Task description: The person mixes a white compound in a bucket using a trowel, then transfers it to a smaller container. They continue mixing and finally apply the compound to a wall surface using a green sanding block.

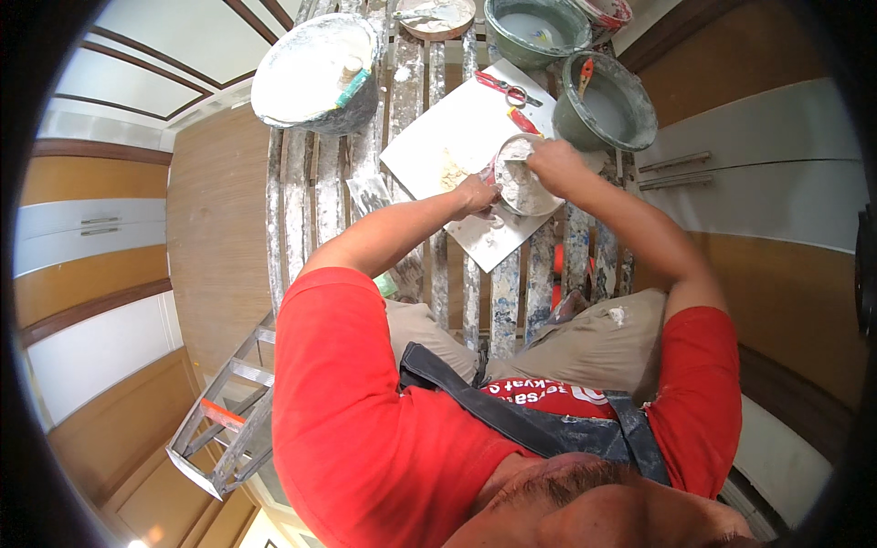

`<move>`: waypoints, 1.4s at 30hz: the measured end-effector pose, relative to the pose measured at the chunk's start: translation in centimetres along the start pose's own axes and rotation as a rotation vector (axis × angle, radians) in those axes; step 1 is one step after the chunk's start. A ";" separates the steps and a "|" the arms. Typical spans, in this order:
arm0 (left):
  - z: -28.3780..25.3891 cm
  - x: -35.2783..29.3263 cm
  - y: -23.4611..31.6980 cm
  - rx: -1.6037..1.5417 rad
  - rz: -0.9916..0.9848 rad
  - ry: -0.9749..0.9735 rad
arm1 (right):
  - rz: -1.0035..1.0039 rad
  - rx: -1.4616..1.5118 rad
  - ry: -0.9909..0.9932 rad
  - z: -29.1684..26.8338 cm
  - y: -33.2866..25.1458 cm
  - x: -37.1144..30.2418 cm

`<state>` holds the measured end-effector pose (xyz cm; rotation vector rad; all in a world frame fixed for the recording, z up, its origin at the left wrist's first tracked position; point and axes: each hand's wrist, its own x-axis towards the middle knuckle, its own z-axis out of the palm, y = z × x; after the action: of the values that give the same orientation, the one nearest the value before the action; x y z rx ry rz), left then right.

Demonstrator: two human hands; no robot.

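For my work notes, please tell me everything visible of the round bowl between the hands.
The round bowl looks pale inside, its material unclear, and holds lumpy whitish stuff. Open upward, it is over the white board. The left hand seems to grip its left side; the right hand, over its upper rim, holds a flat tool in it.

1. Bowl: round and pale-rimmed, open side up, on the white board, its left side against the left hand.
2. White mix: uneven-surfaced, spread across the inside of the bowl.
3. Tool: thin and dark-edged, gripped by the right hand over the bowl, its handle hidden.
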<state>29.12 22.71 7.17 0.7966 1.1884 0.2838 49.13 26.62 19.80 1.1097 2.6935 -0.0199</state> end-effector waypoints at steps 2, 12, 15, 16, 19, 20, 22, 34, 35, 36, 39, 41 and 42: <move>0.5 -0.6 1.3 0.029 -0.035 -0.047 | -0.148 -0.017 0.000 1.4 -0.1 -0.5; 0.6 -0.1 -0.4 -0.001 0.036 0.063 | -0.040 -0.026 0.035 -1.0 2.6 -0.2; -0.5 1.0 -0.9 0.063 0.009 -0.012 | -0.169 0.006 -0.040 0.1 0.8 -0.5; -0.5 1.0 -0.6 0.031 0.006 -0.021 | -0.230 -0.003 -0.041 -0.3 -0.2 -1.0; 0.2 -0.6 0.2 -0.045 -0.004 -0.036 | -0.175 -0.014 -0.057 -1.6 0.5 -1.9; 0.1 -0.1 0.2 -0.020 -0.006 -0.053 | -0.149 -0.013 -0.064 -1.9 0.9 -2.1; -0.7 0.3 -0.2 0.019 -0.020 -0.068 | -0.194 -0.008 -0.062 -3.2 0.8 -2.4; 0.2 -2.1 1.5 -0.054 -0.042 -0.047 | 0.220 0.157 -0.171 -3.0 -0.1 -2.2; 0.1 -2.0 1.5 -0.044 -0.035 -0.055 | 0.218 0.141 -0.176 -3.9 0.2 -2.1; 0.0 -1.8 1.4 -0.032 -0.032 -0.062 | 0.216 0.129 -0.182 -4.2 0.3 -2.0; -0.1 -1.7 1.0 -0.036 -0.039 -0.049 | 0.068 0.127 -0.200 -4.5 -1.7 -2.5; 0.3 -1.7 1.5 -0.043 -0.035 -0.065 | -0.021 0.106 -0.203 -1.7 -4.0 -3.1; 0.2 -1.9 1.3 -0.058 -0.030 -0.074 | -0.077 0.095 -0.206 -1.3 -4.8 -3.1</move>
<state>28.83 22.44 9.41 0.7321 1.1169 0.2616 47.60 21.17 21.41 0.9707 2.5714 -0.2634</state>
